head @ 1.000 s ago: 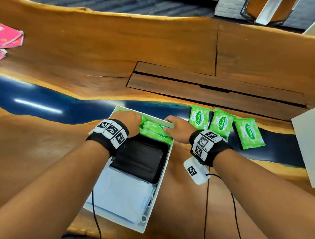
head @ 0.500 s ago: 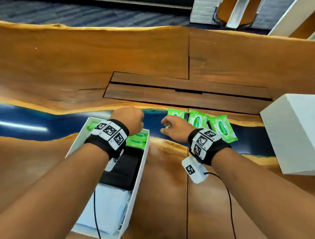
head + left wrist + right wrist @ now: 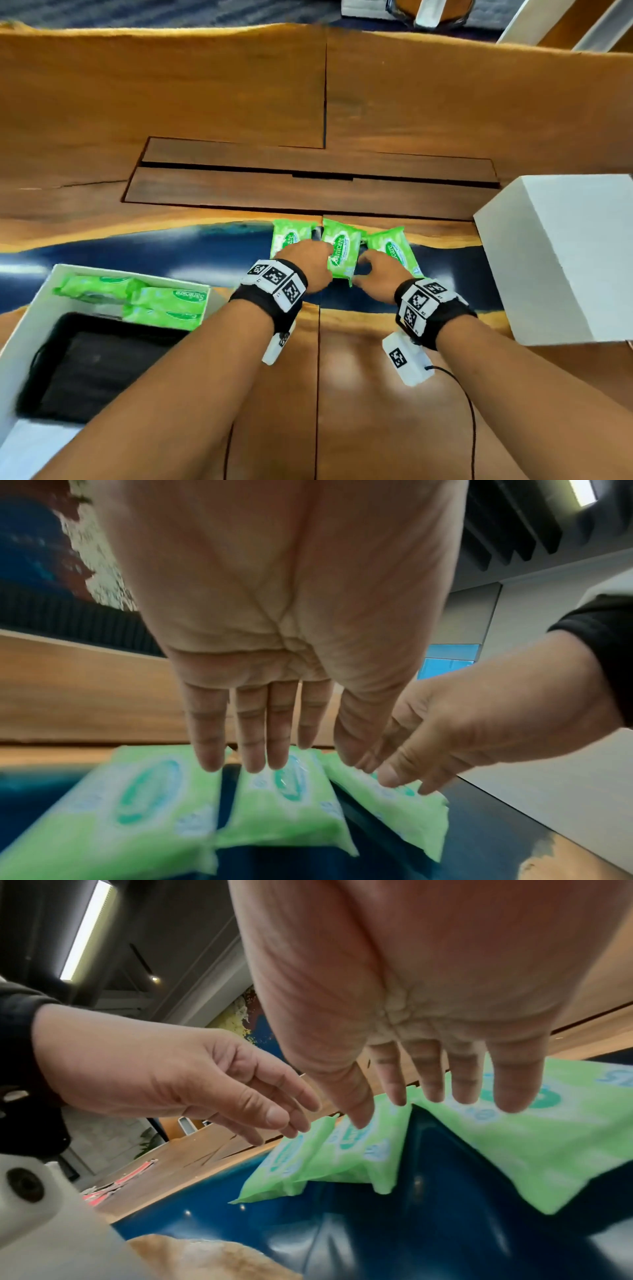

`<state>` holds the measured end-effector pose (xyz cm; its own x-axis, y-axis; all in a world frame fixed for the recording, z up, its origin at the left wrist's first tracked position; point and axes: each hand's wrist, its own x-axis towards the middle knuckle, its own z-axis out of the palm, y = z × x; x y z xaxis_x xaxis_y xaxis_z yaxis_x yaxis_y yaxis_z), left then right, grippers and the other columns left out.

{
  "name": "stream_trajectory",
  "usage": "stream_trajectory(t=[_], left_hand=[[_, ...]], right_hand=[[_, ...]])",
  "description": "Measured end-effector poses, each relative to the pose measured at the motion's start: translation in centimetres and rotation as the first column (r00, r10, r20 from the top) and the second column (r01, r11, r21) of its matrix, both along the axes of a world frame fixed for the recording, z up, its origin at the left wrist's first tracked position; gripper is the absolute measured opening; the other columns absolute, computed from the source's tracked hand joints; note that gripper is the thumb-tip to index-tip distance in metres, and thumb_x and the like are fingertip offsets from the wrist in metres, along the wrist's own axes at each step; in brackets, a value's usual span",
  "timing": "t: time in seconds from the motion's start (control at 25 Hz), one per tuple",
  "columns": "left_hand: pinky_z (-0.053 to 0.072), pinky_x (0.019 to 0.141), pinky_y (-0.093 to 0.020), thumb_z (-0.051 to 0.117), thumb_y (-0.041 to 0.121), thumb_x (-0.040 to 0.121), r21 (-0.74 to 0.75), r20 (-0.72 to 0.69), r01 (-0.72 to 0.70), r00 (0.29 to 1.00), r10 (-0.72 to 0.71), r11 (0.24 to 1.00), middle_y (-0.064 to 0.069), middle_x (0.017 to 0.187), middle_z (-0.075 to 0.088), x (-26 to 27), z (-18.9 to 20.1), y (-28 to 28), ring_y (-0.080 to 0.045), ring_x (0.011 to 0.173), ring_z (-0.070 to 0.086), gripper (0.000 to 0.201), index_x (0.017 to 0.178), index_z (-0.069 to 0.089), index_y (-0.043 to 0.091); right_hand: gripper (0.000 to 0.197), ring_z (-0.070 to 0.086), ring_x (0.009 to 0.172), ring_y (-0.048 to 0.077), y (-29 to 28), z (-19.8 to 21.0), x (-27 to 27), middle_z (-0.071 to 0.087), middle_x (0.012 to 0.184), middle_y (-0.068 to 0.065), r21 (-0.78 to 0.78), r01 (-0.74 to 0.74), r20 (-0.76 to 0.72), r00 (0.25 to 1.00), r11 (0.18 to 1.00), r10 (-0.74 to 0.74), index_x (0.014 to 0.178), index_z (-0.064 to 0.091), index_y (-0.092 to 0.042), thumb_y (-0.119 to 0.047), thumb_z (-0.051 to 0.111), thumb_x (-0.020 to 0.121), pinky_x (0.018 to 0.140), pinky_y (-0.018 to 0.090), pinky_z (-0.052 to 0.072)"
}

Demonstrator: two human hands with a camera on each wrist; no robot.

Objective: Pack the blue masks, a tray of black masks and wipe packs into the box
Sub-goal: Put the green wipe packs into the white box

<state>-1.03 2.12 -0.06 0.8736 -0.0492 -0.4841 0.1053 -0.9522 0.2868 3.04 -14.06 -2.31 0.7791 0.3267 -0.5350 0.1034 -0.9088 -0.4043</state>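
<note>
Left hand (image 3: 305,263) and right hand (image 3: 382,274), fingers extended and holding nothing, have left the box (image 3: 30,325) for three wipe packs (image 3: 340,251) right of it; next batch begins.

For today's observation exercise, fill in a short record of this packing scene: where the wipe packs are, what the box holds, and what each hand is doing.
wipe packs on table: three green packs side by side on the blue strip
box: open, holds more green wipe packs and a tray of black masks
left hand: open, fingers straight, over the packs
right hand: open, reaching to the packs
white lid: on the table, right of the packs
</note>
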Motion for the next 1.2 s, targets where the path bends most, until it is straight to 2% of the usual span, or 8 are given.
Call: stream_trajectory(t=[0.16, 0.4, 0.56, 0.68, 0.76, 0.92, 1.0, 1.2], left_hand=[[0.050, 0.092, -0.040, 0.057, 0.027, 0.091, -0.175, -0.046, -0.045, 0.998, 0.038, 0.984, -0.012, 0.121, 0.062, 2.7, -3.5, -4.6, -0.031, 0.112, 0.058, 0.035, 0.120, 0.058, 0.008], [0.039, 0.065, -0.030, 0.059, 0.018, 0.090, -0.387, -0.120, -0.349, 0.937, 0.328, 0.853, -0.013, 0.091, 0.060, 5.4, -5.8, -9.8, -0.032, 0.090, 0.060, 0.016, 0.080, 0.050, 0.009], [0.044, 0.065, -0.034, 0.072, 0.019, 0.083, -0.440, -0.226, -0.570, 0.818, 0.529, 0.694, -0.024, 0.091, 0.061, 6.5, -7.1, -10.1, -0.041, 0.096, 0.062, 0.030, 0.095, 0.059, -0.005], [0.038, 0.059, -0.033, 0.076, 0.021, 0.082, -0.481, -0.279, -0.580, 0.813, 0.512, 0.658, -0.010, 0.070, 0.047, 6.3, -7.3, -10.5, -0.028, 0.069, 0.048, 0.028, 0.085, 0.058, 0.000], [0.036, 0.064, -0.029, 0.075, 0.026, 0.084, -0.517, -0.271, -0.572, 0.815, 0.512, 0.637, -0.002, 0.072, 0.043, 5.8, -6.7, -10.6, -0.021, 0.071, 0.044, 0.031, 0.082, 0.048, 0.010], [0.044, 0.067, -0.022, 0.073, 0.025, 0.086, -0.632, -0.256, -0.523, 0.838, 0.482, 0.572, 0.005, 0.092, 0.059, 4.1, -3.7, -8.9, -0.012, 0.083, 0.056, 0.035, 0.109, 0.049, 0.014], [0.053, 0.079, -0.031, 0.075, 0.020, 0.083, -0.670, -0.233, -0.484, 0.857, 0.459, 0.563, -0.002, 0.107, 0.067, 2.8, -1.8, -6.8, -0.020, 0.095, 0.065, 0.040, 0.117, 0.054, 0.012], [0.056, 0.089, -0.044, 0.077, 0.010, 0.080, -0.630, -0.069, -0.376, 0.899, 0.433, 0.680, -0.009, 0.106, 0.072, -1.7, 3.8, 0.6, -0.027, 0.099, 0.068, 0.034, 0.111, 0.063, 0.011]], right_hand=[[0.049, 0.044, 0.124, 0.033, -3.2, -1.9, 2.7, 0.046, 0.134, 0.013, -0.100, 0.181, 0.123, 0.978, 0.978, -0.168, 0.131, 0.046, -0.010, -0.019, 0.064, 0.086, 0.096, 0.041, 0.044], [0.068, 0.053, 0.115, 0.037, -5.4, -5.0, 5.2, 0.053, 0.126, 0.017, 0.010, 0.344, 0.082, 0.935, 0.939, -0.344, 0.126, 0.040, -0.008, -0.027, 0.080, 0.074, 0.092, 0.044, 0.048], [0.066, 0.063, 0.101, 0.026, -6.4, -5.4, 6.2, 0.062, 0.109, 0.007, 0.089, 0.438, -0.113, 0.897, 0.895, -0.428, 0.114, 0.051, -0.005, -0.032, 0.086, 0.066, 0.083, 0.041, 0.056], [0.036, 0.064, 0.073, 0.022, -7.1, -4.7, 6.2, 0.060, 0.084, 0.007, 0.132, 0.506, -0.269, 0.846, 0.852, -0.461, 0.095, 0.054, -0.007, -0.023, 0.081, 0.077, 0.062, 0.039, 0.060], [0.036, 0.059, 0.069, 0.019, -7.7, -3.6, 5.6, 0.055, 0.088, 0.007, 0.143, 0.556, -0.337, 0.805, 0.819, -0.488, 0.104, 0.049, -0.007, -0.020, 0.076, 0.084, 0.051, 0.030, 0.055], [0.038, 0.071, 0.077, 0.025, -7.5, -1.1, 4.3, 0.070, 0.103, 0.012, 0.342, 0.603, -0.424, 0.784, 0.721, -0.454, 0.118, 0.054, -0.008, -0.015, 0.073, 0.086, 0.050, 0.029, 0.053], [0.036, 0.070, 0.070, 0.022, -6.0, 1.0, 3.1, 0.072, 0.101, 0.010, 0.440, 0.592, -0.445, 0.797, 0.676, -0.408, 0.119, 0.056, -0.009, -0.013, 0.071, 0.087, 0.047, 0.029, 0.052], [0.039, 0.069, 0.067, 0.023, -0.6, 6.1, 0.0, 0.071, 0.102, 0.013, 0.580, 0.476, -0.384, 0.876, 0.661, -0.294, 0.112, 0.054, -0.012, -0.011, 0.077, 0.081, 0.054, 0.037, 0.058]])
